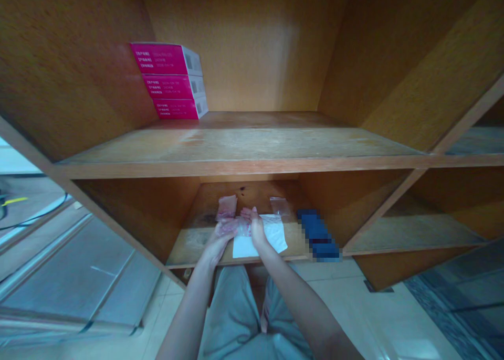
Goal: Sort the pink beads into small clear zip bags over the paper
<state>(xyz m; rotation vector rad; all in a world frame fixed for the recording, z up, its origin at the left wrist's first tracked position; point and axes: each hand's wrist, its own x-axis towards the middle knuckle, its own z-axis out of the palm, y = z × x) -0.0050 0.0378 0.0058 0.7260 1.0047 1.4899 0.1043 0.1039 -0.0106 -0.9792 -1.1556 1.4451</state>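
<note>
On the lower shelf, my left hand (221,237) is closed on the left side of a small clear plastic bag (244,228). My right hand (256,230) is at the bag's right side, its fingers bent in towards it. Small pinkish pieces seem to show through the plastic, too fine to make out. Under the bag and my right hand lies a white sheet of paper (276,235). Just beyond my left hand sits a pinkish plastic packet (227,207). Behind the paper rests another clear zip bag (280,206), lying flat.
A pixelated dark blue object (319,236) lies to the right on the lower shelf. Three stacked pink boxes (173,82) stand at the left of the upper shelf (252,145). A wooden divider (378,210) bounds the right side. Metal-framed panels (106,276) stand at the lower left.
</note>
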